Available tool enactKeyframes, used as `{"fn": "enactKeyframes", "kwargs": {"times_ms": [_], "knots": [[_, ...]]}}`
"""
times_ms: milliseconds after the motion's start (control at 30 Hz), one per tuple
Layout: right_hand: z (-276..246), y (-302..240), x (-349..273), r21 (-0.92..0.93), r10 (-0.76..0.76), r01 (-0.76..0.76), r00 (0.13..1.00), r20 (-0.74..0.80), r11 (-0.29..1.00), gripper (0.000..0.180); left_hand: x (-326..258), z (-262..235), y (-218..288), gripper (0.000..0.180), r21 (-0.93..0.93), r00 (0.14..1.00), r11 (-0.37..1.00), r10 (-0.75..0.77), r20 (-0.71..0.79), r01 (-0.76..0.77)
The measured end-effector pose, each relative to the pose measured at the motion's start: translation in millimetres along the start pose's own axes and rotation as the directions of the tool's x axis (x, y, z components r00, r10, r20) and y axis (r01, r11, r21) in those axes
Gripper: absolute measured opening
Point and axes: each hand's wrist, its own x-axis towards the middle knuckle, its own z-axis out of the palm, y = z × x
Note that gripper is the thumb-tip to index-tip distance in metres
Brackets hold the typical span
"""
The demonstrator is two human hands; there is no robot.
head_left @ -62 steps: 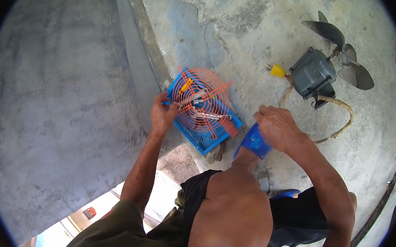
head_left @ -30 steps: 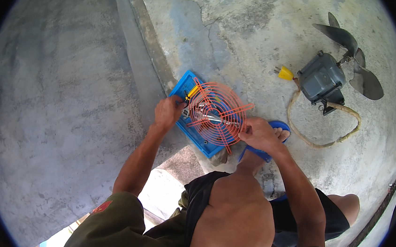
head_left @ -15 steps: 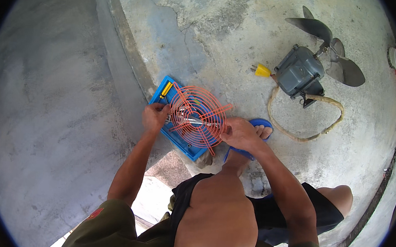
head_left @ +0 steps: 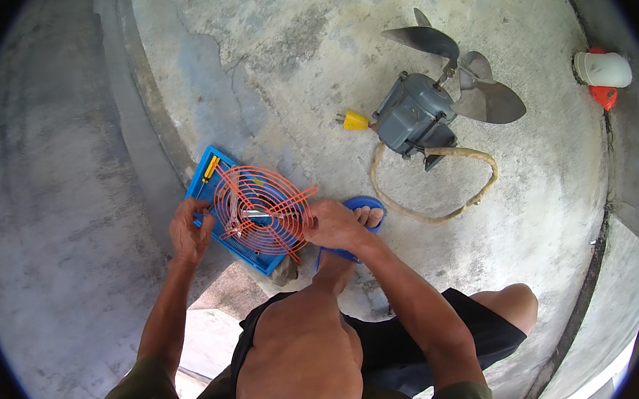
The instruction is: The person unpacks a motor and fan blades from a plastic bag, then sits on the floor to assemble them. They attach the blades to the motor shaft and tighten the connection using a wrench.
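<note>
Right hand (head_left: 332, 225) grasps an orange fan guard (head_left: 263, 215) atop a blue plastic basket (head_left: 242, 258); left hand (head_left: 192, 230) curls at the basket's left rim, grip unclear.

The round orange wire guard (head_left: 265, 216), with concentric rings and paired spokes, spreads over most of a blue plastic basket (head_left: 198, 187). The basket, shallow and rectangular, lies slantwise on the concrete floor (head_left: 323, 154), its upper-left end uncovered.
</note>
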Motion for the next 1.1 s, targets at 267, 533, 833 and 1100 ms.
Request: {"fn": "enactKeyframes", "kwargs": {"times_ms": [267, 533, 833, 1100], "knots": [[-24, -8, -13, -0.208, 0.083, -0.074, 0.996, 0.037, 0.975, 0.034, 6, -67, 42, 0.011, -0.367, 0.973, 0.908, -0.23, -0.029, 0.204], [-104, -173, -79, -0.434, -0.285, 0.108, 0.885, -0.369, 0.895, 0.056, 61, -23, 210, 0.006, -0.853, 0.992, 0.509, -0.022, 0.124, 0.117], [-139, -141, -123, -0.275, -0.192, -0.056, 0.585, -0.788, 0.96, 0.031, 108, 44, 280, 0.026, -0.971, 0.916, 0.229, 0.371, 0.151, 0.067], [-171, -155, -146, 0.099, 0.025, 0.164, 0.4, -0.916, 0.981, 0.013, 215, 127, 310, 0.044, -0.894, 0.695, 0.446, 0.627, 0.353, 0.053]]}}
